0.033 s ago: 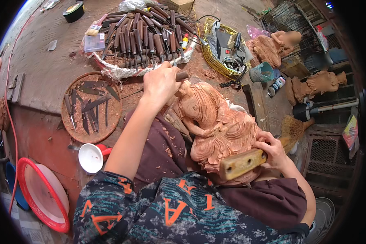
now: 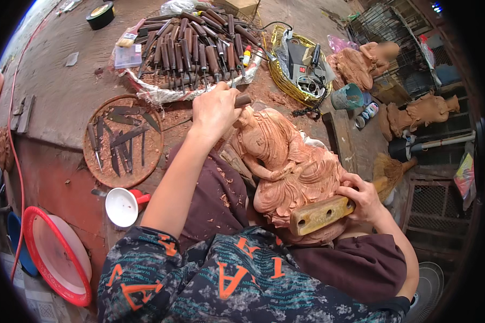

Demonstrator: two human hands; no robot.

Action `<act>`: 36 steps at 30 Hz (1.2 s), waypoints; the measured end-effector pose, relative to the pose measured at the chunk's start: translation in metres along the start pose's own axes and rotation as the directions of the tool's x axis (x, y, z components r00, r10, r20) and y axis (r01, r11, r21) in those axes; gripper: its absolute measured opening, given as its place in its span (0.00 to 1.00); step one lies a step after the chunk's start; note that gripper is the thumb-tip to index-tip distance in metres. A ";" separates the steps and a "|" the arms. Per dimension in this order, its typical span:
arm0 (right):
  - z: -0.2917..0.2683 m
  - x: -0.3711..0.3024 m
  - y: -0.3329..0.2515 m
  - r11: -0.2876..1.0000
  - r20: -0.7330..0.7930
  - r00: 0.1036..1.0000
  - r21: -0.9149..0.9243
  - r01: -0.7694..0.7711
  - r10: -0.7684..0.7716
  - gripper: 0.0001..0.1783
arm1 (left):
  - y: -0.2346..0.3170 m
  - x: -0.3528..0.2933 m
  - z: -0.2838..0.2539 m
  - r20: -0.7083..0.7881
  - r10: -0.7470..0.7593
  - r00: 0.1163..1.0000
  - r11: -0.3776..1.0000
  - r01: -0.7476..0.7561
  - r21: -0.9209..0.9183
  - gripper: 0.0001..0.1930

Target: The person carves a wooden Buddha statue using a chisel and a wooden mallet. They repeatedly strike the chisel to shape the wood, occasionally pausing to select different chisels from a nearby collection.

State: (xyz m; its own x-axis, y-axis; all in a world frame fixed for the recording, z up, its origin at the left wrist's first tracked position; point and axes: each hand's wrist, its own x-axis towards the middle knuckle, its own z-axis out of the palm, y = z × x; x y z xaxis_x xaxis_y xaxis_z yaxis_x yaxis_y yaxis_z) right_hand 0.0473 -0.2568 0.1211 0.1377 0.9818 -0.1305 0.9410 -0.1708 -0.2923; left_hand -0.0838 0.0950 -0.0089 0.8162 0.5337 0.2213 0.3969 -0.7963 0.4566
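Note:
A carved reddish-wood statue of a seated, robed figure leans across my lap, its head towards my left hand. My left hand is closed round a carving tool; its dark wooden handle sticks out beside the statue's head, and a thin shank points left. With bent fingers, my right hand grips the statue's lower right edge. Beside that hand, a yellowish wooden block with several round holes lies across the base. Whether the hand also holds the block, I cannot tell.
Many wooden-handled chisels pile up at the back. Left of my knee are a round tray of blades and a white cup. A gold basket holds an electric control box. Other carvings stand right.
Both hands and the statue stay almost in place. The view has shifted very slightly, so the surroundings on the left sit a little further right.

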 end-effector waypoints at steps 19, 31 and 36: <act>0.005 0.031 0.040 0.906 -0.175 0.910 0.277 -0.320 0.375 0.21 | 0.083 -0.049 -0.033 -0.071 0.022 0.997 0.868 -0.054 -0.493 0.17; -0.021 0.061 0.009 0.928 -0.126 0.920 0.089 -0.363 0.372 0.23 | 0.111 -0.048 0.035 -0.576 0.323 0.751 0.552 -0.643 -0.530 0.09; -0.014 0.085 0.007 0.999 -0.347 0.938 0.025 0.032 -0.021 0.17 | 0.110 -0.049 0.048 -0.643 0.217 0.734 0.603 -0.619 -0.503 0.12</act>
State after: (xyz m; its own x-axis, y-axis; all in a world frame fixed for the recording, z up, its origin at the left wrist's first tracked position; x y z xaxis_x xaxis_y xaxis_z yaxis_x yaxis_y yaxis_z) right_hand 0.0697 -0.1729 0.1216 0.2165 0.9529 0.2123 0.9368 -0.1415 -0.3201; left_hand -0.0599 -0.0324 -0.0105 0.4153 0.4022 0.8159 -0.4773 -0.6672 0.5718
